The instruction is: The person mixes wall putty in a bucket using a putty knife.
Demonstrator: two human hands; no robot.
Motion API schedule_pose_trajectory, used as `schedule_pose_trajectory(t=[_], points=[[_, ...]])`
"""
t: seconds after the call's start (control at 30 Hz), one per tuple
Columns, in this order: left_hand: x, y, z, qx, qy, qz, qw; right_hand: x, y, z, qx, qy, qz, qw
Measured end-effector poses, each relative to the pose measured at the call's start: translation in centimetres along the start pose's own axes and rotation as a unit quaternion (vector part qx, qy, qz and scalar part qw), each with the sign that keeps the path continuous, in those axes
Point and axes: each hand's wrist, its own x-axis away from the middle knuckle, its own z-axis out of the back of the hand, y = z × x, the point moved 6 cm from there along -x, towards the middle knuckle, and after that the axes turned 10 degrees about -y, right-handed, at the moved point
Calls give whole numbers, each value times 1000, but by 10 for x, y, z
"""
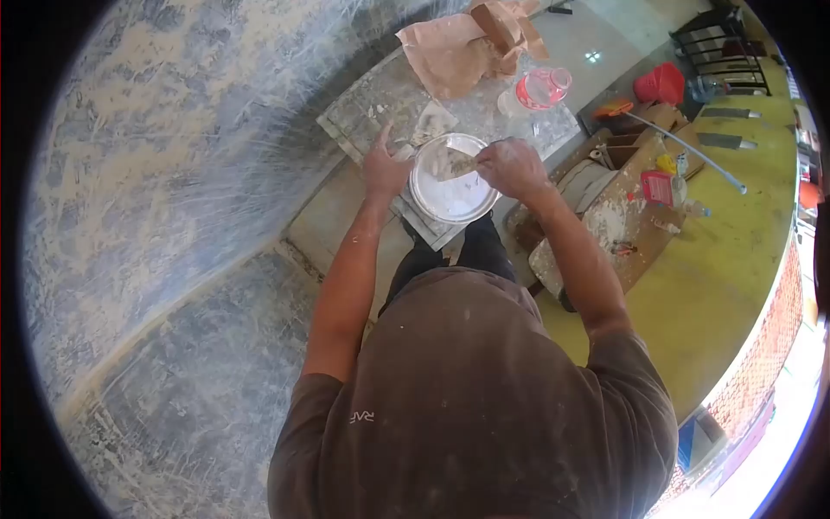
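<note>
A round white bucket sits in front of me at the near edge of a dusty board, with white material inside. My right hand is closed around the handle of a putty knife, whose smeared blade lies over the bucket's opening. At the bucket's left rim is my left hand, one finger stretched upward and the thumb side toward the rim. Both hands carry pale dust. Just beyond the rim, a whitish smeared patch shows on the board.
Torn brown paper and a clear bottle with a red label rest on the board. A plastered wall rises at left. To the right are a cluttered wooden box, a red bucket and a yellow-green surface.
</note>
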Motion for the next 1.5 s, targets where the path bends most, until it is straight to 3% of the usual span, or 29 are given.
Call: schedule_pose_trajectory(t=[0.1,0.17,0.27,0.47,0.57,0.8,0.87,1.0,1.17,1.23,1.37,1.43,1.5], points=[[-10,5,0,28,4,-4,1000,3,4,15,13,46,-2,999],[0,10,2,33,2,47,998,13,-3,17,13,50,-36,998],[0,-2,0,15,12,14,1000,9,0,-9,-26,29,-44,998],[4,4,6,27,18,8,999,10,-11,13,-8,8,-65,998],[2,-3,3,37,12,-1,999,6,-18,-8,8,47,-6,999],[5,-4,3,51,5,23,998,32,5,14,-14,16,-58,998],[4,-5,3,49,-1,26,998,42,12,13,-65,-7,-124,990],[3,1,6,2,-4,60,998,30,3,-5,-77,51,-68,993],[-3,-18,-4,101,-12,24,995,10,-9,-16,-37,35,-78,996],[4,-9,-2,66,8,3,998,11,-9,-15,5,31,-82,996],[2,-17,-2,24,58,-30,998,15,-9,3,-42,1,-126,991],[5,-10,1,15,41,-11,999,8,-11,-4,-45,-1,-128,991],[7,-4,4,5,25,7,1000,0,-20,-16,-10,52,-60,997]])
